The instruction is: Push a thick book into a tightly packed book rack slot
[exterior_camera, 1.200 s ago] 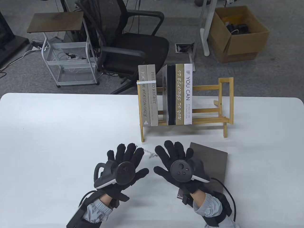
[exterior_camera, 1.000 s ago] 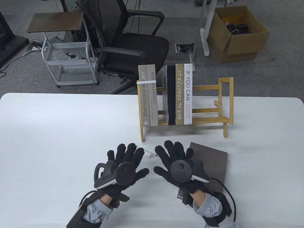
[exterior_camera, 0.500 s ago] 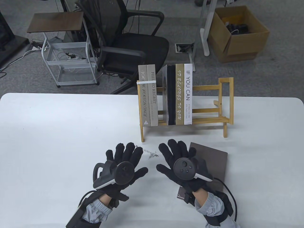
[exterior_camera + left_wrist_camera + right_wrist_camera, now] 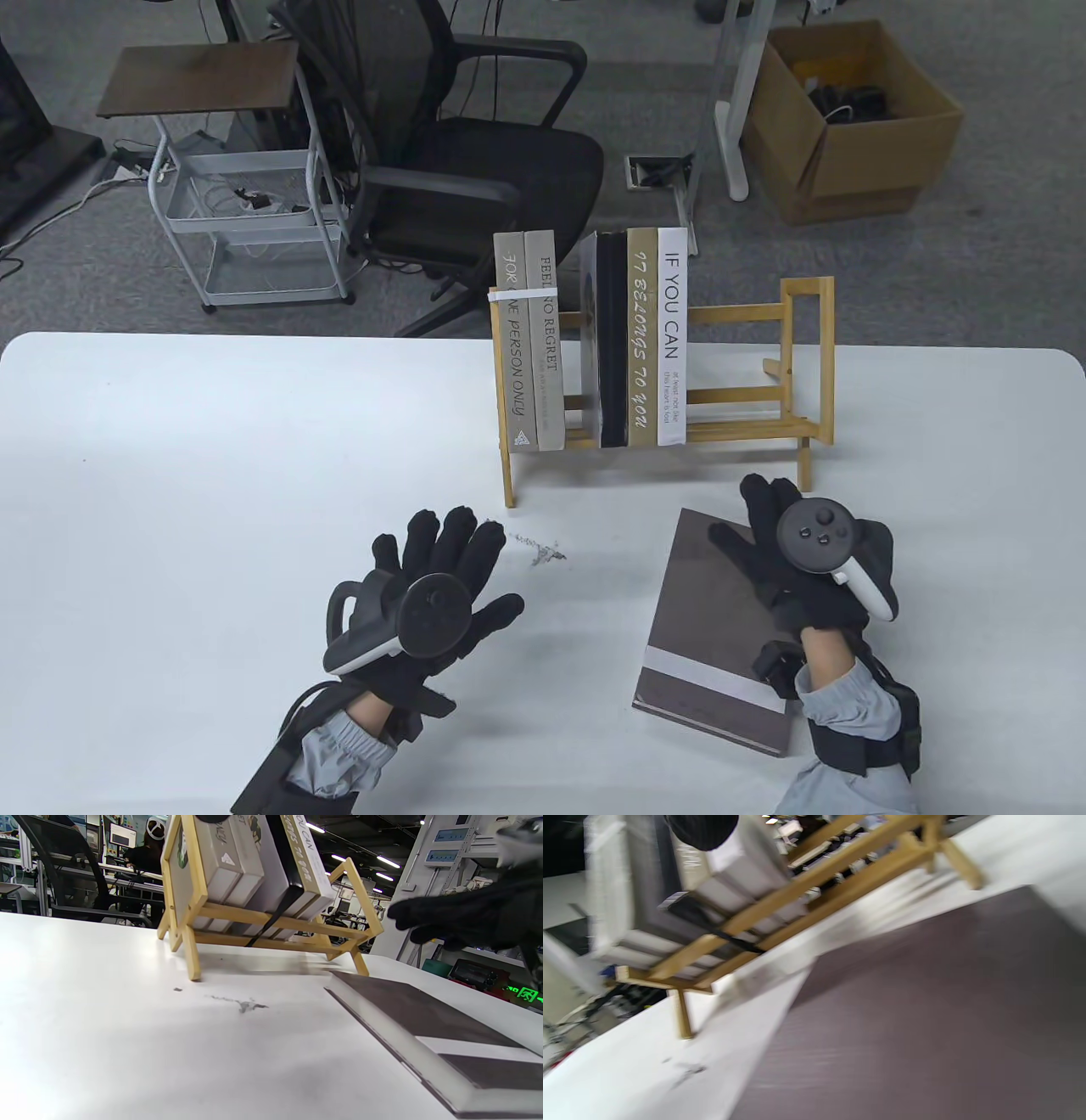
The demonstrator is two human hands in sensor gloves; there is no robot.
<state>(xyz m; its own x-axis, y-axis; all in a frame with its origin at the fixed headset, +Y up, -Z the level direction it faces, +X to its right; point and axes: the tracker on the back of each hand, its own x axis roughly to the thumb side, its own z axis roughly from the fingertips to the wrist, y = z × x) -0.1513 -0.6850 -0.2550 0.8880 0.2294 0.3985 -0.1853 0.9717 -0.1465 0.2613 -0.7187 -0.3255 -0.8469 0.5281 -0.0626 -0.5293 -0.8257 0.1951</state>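
White smooth table (image 4: 212,475); slatted wooden book rack (image 4: 764,399) with upright books at its left end. Thick brown book (image 4: 721,628), pale band, flat near rack's right leg. Right hand (image 4: 806,560) over its far corner, grip unclear. Left hand (image 4: 441,594) flat, fingers spread, holding nothing. Left wrist view shows book's thick edge (image 4: 394,1039).

Dark brown book (image 4: 721,628) flat on table; wooden rack (image 4: 747,407) upright, five books
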